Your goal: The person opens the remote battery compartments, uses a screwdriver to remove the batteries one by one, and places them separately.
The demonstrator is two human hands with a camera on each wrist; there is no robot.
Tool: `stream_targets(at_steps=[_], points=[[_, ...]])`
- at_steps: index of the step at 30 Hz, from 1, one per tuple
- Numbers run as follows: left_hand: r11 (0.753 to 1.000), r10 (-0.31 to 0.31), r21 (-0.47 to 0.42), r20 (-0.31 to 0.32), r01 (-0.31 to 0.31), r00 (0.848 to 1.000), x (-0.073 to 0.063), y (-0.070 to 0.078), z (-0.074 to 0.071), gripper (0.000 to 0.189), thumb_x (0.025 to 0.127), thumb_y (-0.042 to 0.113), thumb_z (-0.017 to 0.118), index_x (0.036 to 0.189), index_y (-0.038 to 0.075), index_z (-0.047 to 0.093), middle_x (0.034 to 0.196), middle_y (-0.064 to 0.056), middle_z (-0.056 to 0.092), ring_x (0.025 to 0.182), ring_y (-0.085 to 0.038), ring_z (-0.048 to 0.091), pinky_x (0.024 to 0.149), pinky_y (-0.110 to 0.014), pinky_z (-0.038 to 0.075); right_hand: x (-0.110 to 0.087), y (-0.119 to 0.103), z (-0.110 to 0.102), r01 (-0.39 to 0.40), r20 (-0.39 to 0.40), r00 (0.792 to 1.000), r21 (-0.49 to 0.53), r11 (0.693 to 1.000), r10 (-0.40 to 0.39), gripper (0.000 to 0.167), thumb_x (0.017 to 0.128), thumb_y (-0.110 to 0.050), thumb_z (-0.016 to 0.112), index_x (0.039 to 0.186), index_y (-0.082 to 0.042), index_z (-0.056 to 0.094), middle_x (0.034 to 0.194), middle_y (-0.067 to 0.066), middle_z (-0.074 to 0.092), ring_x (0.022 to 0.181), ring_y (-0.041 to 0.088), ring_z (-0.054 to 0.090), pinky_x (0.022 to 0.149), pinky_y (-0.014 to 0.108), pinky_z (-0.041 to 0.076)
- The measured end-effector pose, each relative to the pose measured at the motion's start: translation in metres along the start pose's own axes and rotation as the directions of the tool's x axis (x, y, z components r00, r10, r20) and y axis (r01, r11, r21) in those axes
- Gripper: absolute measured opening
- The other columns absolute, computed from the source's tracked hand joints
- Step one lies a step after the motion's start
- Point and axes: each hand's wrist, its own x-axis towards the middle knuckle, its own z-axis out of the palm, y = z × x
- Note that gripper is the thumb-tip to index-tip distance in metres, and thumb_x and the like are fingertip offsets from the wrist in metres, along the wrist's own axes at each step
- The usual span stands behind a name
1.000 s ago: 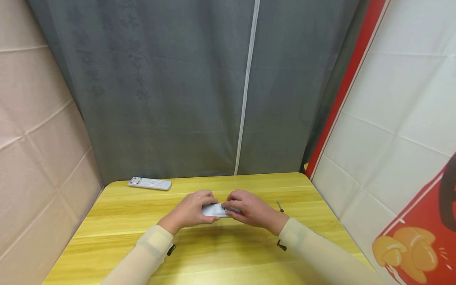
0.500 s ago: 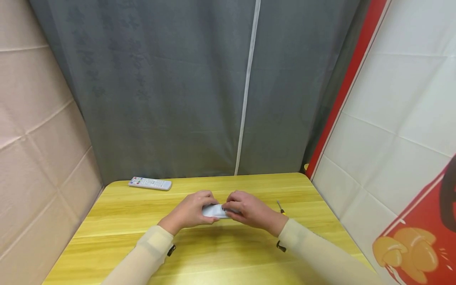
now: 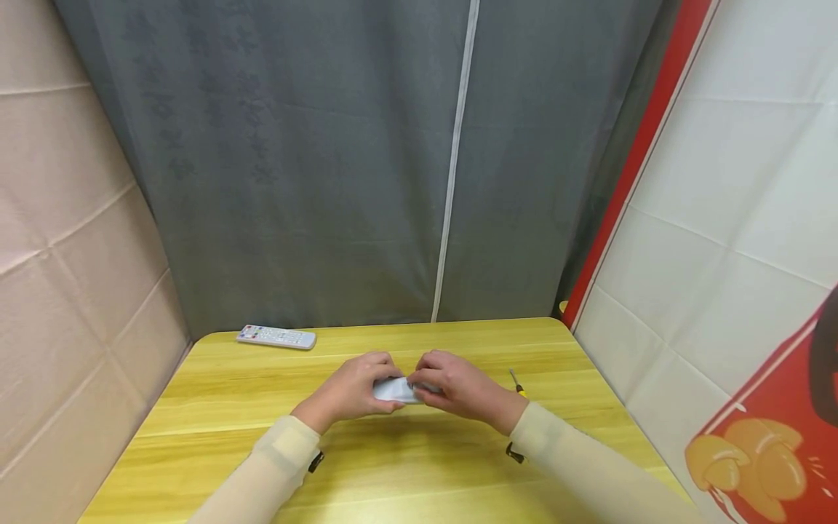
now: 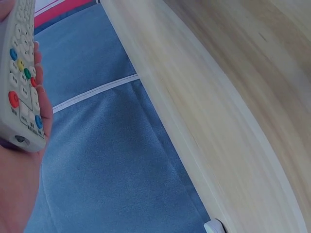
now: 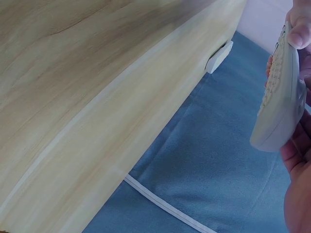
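Above the middle of the table, a pale remote control (image 3: 394, 390) is held in both hands, its smooth back facing up in the head view. My left hand (image 3: 353, 386) grips one end between thumb and fingers. At the other end, the curled fingers of my right hand (image 3: 461, 386) hold the remote and cover part of its back; what lies under those fingertips is hidden. Coloured buttons on the remote's underside (image 4: 22, 73) show in the left wrist view. The right wrist view has the remote (image 5: 278, 109) edge-on, with fingers against its back.
A second white remote (image 3: 277, 338) lies at the table's back left, button side up. A small screwdriver (image 3: 518, 384) with a yellow and black handle lies beside my right wrist. Behind the wooden table (image 3: 393, 473) hangs a grey curtain (image 3: 314, 182).
Both hands keep nearly the same place on the remote. My right wrist has shifted slightly, and more of the screwdriver's yellow handle shows.
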Motion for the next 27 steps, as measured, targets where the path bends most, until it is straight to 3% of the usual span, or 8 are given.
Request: stream_targets(at_steps=[19,27], points=[[1.000,-0.018,-0.002,0.000,0.018,1.000,0.0008,-0.0028,0.0017,0.034,0.091,0.043,0.092,0.119,0.027,0.080,0.103,0.018,0.060,0.086,-0.004,0.057,0.074,-0.024,0.052,-0.0016,0.0032,0.0006,-0.051,-0.038,0.998,0.007,0.999,0.051,0.016,0.100,-0.016,0.084,0.114,-0.011,0.081,0.106,-0.002,0.068,0.087,0.010,0.060,0.076,0.023,0.055],[1.000,-0.009,0.018,-0.004,0.009,1.000,0.0005,-0.0031,0.0027,0.036,0.089,0.045,0.093,0.117,0.025,0.081,0.102,0.018,0.060,0.086,-0.004,0.056,0.075,-0.025,0.051,-0.0058,0.0070,-0.0037,-0.174,-0.021,0.985,-0.019,0.985,0.174,0.016,0.101,-0.019,0.081,0.116,-0.015,0.079,0.104,-0.006,0.064,0.080,0.007,0.058,0.072,0.020,0.052]])
